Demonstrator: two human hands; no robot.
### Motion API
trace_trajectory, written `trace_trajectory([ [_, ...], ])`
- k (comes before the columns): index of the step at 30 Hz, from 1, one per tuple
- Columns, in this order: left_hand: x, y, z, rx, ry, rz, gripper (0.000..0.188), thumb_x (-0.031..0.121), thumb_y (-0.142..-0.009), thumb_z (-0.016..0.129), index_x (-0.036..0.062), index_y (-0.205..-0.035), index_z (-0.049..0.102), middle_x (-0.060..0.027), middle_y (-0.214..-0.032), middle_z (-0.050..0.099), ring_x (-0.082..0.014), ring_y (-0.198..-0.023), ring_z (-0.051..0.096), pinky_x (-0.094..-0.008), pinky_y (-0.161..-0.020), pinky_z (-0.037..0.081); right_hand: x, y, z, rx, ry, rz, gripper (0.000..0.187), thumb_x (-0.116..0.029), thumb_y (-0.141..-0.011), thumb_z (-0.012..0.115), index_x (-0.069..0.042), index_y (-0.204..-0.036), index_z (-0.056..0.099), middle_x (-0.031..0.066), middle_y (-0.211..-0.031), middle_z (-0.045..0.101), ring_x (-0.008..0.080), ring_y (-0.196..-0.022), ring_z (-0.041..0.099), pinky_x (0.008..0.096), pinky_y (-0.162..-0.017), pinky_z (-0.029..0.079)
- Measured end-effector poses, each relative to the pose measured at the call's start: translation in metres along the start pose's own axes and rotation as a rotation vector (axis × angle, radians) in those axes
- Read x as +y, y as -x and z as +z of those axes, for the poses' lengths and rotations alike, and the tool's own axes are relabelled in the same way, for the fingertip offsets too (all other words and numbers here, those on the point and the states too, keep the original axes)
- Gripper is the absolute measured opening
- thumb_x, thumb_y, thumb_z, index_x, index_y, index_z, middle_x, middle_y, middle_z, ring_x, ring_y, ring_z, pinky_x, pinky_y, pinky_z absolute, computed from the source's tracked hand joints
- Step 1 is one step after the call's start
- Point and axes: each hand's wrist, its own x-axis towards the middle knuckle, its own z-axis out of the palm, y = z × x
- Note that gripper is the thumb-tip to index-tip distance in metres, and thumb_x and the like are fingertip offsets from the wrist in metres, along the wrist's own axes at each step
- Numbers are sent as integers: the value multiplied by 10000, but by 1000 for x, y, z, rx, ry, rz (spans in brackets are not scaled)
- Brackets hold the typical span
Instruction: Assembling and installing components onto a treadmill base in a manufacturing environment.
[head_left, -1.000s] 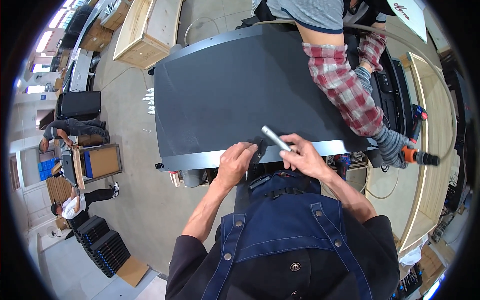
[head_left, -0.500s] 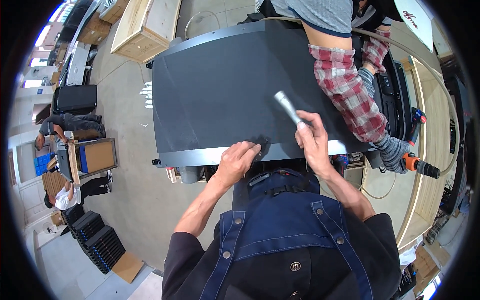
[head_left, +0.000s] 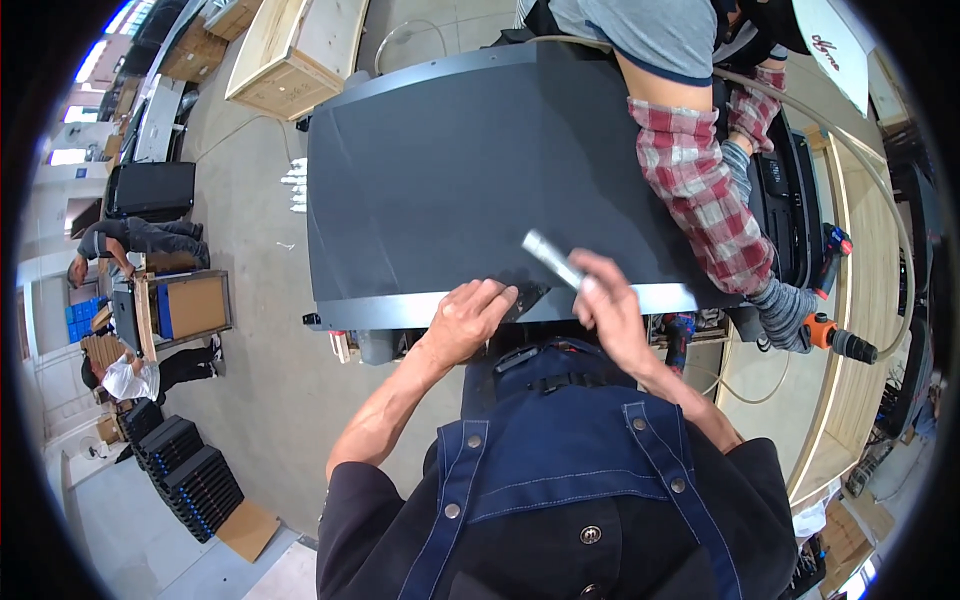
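Observation:
In front of me lies a large dark grey panel point(head_left: 430, 190) with silver-grey edge strips. My left hand point(head_left: 466, 318) rests on the near strip point(head_left: 390, 312), fingers curled and pressed together. Whatever they may grip is hidden. Beside its fingertips is a dark patch point(head_left: 528, 300), which could be a small part or a shadow. My right hand point(head_left: 610, 310), a little blurred, is closed around the lower end of a short silver metal cylinder point(head_left: 552, 258). The cylinder tilts up and left, just above the near part of the panel.
At the right, a co-worker's checked sleeve point(head_left: 695, 195) reaches across the panel, the gloved hand point(head_left: 782, 308) holding an orange-and-black power tool point(head_left: 842, 338). Another power tool point(head_left: 832, 260) is near it. A wooden crate point(head_left: 290, 65) stands far left, a wooden frame point(head_left: 850, 370) right.
My right hand has brought the silver cylinder down and to the left, closer to my left hand. My left hand has barely moved.

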Motion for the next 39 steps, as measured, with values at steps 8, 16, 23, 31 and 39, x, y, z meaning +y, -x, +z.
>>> trace_trajectory([
  [8, 16, 7, -19, 94, 217, -392, 146, 20, -867, 738, 27, -1012, 722, -99, -851, 664, -274, -722, 689, -386, -629, 559, -18, 8, -38, -187, -284, 175, 519, -306, -1007, 635, 27, -1395, 545, 37, -739, 592, 131, -686, 566, 357, -870, 506],
  [16, 58, 108, 10, 202, 845, -1179, 187, 162, -999, 661, -24, -1017, 650, -116, -860, 725, -170, -767, 713, -319, -676, 572, -1, 70, -85, -358, 238, 493, 308, -279, -923, 726, -51, -1127, 691, -16, -831, 653, 71, -692, 540, 250, -633, 432],
  [23, 68, 177, 136, 78, 1253, -1753, 266, 234, -1000, 636, -27, -1049, 657, -101, -880, 740, -173, -735, 724, -302, -651, 600, 112, 78, -85, -316, 942, 439, 302, -269, -936, 705, -29, -1119, 720, 166, -974, 754, 307, -933, 726, 416, -860, 535],
  [31, 53, 100, 276, 15, 1425, -1674, 255, 212, -1009, 634, -7, -1131, 679, -123, -900, 766, -211, -666, 737, -331, -533, 601, 200, 75, -115, -263, 962, 371, 371, -302, -925, 698, 24, -1102, 714, 150, -852, 720, 237, -817, 689, 382, -778, 531],
  [39, 64, 34, 373, 85, 1503, -1577, 140, 197, -926, 678, 85, -996, 724, -66, -772, 737, -214, -600, 720, -355, -522, 593, 222, 104, -146, -239, 850, 472, 240, -233, -942, 682, 7, -936, 682, 23, -653, 594, 113, -569, 550, 321, -536, 447],
])
